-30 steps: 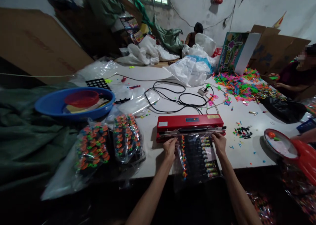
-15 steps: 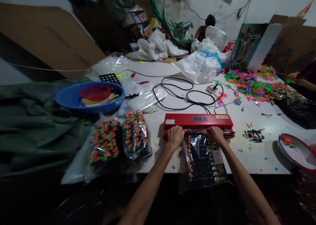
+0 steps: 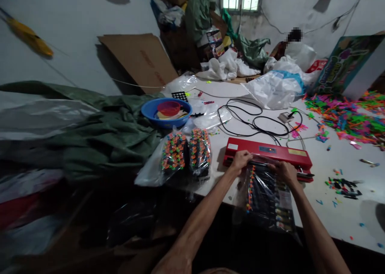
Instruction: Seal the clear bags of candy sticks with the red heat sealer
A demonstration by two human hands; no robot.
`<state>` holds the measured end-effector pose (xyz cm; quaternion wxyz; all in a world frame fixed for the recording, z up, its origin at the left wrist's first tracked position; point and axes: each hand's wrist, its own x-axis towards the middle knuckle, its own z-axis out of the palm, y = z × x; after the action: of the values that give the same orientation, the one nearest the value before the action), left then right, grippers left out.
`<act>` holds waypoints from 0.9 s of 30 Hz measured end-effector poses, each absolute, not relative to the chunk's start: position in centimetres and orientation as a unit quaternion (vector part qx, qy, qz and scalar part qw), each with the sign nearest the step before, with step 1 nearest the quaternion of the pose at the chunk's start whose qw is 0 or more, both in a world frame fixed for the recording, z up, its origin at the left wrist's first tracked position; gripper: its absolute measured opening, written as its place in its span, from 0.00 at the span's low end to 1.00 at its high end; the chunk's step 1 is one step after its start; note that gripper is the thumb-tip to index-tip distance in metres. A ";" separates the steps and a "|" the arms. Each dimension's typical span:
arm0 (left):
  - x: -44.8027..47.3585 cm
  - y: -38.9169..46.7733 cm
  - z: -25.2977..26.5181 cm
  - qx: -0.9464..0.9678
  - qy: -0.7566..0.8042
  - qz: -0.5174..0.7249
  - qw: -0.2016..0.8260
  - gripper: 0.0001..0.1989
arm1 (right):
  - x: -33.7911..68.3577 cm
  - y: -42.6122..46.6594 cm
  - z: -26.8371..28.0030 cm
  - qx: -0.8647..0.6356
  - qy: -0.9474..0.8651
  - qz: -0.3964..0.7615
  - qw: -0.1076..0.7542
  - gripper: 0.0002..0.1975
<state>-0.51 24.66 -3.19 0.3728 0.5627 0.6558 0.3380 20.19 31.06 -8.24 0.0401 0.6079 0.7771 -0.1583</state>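
Note:
A red bag sealer [image 3: 267, 149] lies on the white table, a small orange light lit on its panel. Across its front edge stretches the mouth of a clear plastic bag [image 3: 264, 198], filled with dark rows of small toys with bright ends. My left hand [image 3: 241, 162] pinches the bag's upper left corner at the sealer. The top edge on the right is held by my right hand [image 3: 285, 172], its fingers curled and partly hidden. The bag's lower end hangs over the table's front edge.
Two filled bags [image 3: 200, 152] of orange-topped toys stand left. Behind them is a blue basin [image 3: 167, 121]. A black cable [image 3: 255, 123] coils behind the sealer. Colourful plastic pieces [image 3: 345, 117] heap at right, with black pieces [image 3: 344, 187] nearer. A person [image 3: 282, 45] sits at the back.
The view has swung left, so everything sits further right. My left hand has gone from a fist against the sealer to a pinch on the bag's corner. The right hand stays at the bag's top.

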 end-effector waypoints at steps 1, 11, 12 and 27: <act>-0.5 23.2 -2.2 0.544 0.632 0.381 0.399 0.14 | 20.1 31.0 -8.3 0.609 0.778 -0.152 0.033 0.29; -7.7 6.9 2.0 0.667 0.587 0.048 0.457 0.09 | 21.4 27.6 -7.8 0.618 0.768 -0.119 -0.121 0.24; -8.4 5.5 0.2 0.658 0.648 -0.023 0.383 0.10 | 22.2 26.4 -8.3 0.628 0.754 -0.116 -0.153 0.23; 16.0 17.0 -5.6 0.616 0.499 0.356 0.495 0.42 | 36.6 20.0 -11.9 0.665 0.452 -0.460 -0.377 0.22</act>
<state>16.03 16.97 -5.58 0.4951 0.6160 0.4986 0.3561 36.61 20.00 -11.87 -0.3765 0.6654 0.4516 -0.4600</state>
